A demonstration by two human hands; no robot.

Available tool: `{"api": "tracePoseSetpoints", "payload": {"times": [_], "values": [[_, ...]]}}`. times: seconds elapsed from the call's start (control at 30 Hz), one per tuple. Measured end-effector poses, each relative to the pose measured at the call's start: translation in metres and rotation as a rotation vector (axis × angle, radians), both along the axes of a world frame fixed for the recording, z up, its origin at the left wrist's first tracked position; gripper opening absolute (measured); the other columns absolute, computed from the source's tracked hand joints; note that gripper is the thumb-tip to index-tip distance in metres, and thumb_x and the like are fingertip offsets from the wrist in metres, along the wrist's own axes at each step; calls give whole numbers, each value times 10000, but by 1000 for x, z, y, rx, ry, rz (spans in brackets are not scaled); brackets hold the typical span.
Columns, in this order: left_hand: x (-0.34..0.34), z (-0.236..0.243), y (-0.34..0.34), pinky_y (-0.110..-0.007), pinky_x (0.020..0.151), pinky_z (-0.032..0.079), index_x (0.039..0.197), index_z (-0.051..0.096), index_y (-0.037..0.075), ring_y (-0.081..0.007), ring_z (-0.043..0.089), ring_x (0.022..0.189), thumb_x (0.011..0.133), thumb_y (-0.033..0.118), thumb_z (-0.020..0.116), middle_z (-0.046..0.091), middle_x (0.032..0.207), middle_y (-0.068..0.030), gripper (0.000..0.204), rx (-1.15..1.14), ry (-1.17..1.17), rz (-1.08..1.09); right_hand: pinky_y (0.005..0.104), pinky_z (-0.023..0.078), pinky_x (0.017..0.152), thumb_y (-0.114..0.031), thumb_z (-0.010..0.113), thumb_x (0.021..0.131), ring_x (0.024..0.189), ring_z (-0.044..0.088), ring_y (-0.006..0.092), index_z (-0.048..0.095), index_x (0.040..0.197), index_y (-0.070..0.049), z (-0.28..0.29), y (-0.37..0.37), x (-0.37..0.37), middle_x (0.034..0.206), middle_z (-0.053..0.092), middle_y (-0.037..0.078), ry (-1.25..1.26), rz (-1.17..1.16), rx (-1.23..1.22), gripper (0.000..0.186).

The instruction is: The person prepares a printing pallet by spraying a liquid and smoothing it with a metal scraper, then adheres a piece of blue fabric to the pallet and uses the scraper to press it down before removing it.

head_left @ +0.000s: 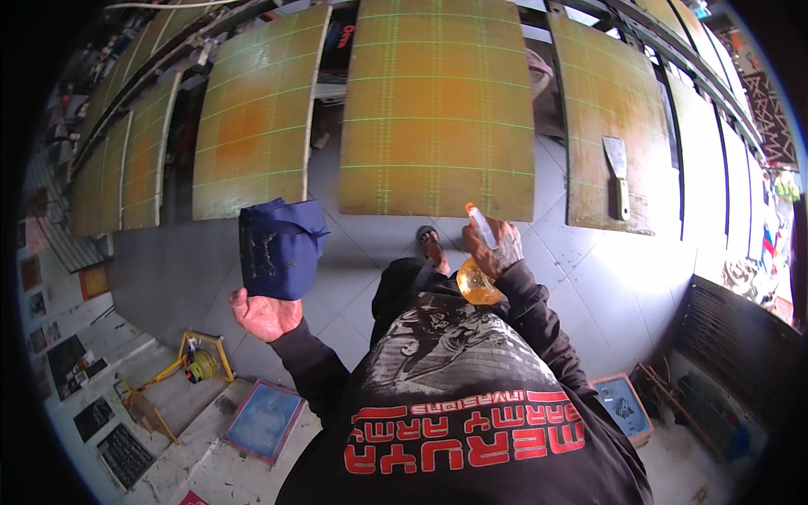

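My left hand holds a folded dark blue cloth, marked with pale smudges, near the lower edge of a yellowish board. My right hand grips a clear spray bottle with an orange nozzle and amber liquid, just below the large middle board. The boards are streaked orange and crossed by thin green lines. A metal scraper with a pale handle lies on the board to the right.
More boards stand in a row on dark metal racks. The tiled floor shows below, with my sandalled foot. A yellow reel stand and a blue-faced frame are at the lower left, a wooden-edged tray at the lower right.
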State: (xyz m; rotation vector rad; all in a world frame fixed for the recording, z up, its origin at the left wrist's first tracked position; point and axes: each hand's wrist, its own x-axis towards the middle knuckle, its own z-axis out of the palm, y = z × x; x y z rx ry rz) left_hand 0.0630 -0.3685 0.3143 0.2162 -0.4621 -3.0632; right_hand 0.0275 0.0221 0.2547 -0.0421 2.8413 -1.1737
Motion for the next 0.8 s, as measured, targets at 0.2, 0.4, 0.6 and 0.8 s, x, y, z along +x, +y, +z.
{"api": "tracePoseSetpoints", "payload": {"times": [0.2,0.4,0.6,0.8], "values": [[21,15,-7,-500,1060,342,1363,335,-98,-354,418,1283,813,258,567,412,1406,-227,695,-21,-12,138,462,454,613,-270,606,811,628,568,346,454,1338,-243,-21,-49,-29,717,579,171,318,172,98,549],[48,17,-13,-495,1064,338,1347,367,-89,-348,423,1279,811,249,568,433,1391,-218,665,-4,45,169,449,480,638,-415,625,808,656,593,366,656,995,-105,-43,-40,-129,730,598,222,127,23,-66,363],[84,23,-14,-502,1077,323,1306,449,-69,-348,473,1240,808,235,549,498,1346,-199,592,-48,0,362,452,506,725,-412,589,822,754,649,340,670,1026,-128,7,-14,-181,800,666,171,194,-143,9,359],[91,2,-22,-499,1060,343,1312,428,-76,-346,481,1229,819,238,548,489,1354,-198,597,-12,38,299,445,480,760,-403,561,832,852,610,342,578,1181,-209,-37,-38,-158,915,629,176,-25,241,144,400]]}}
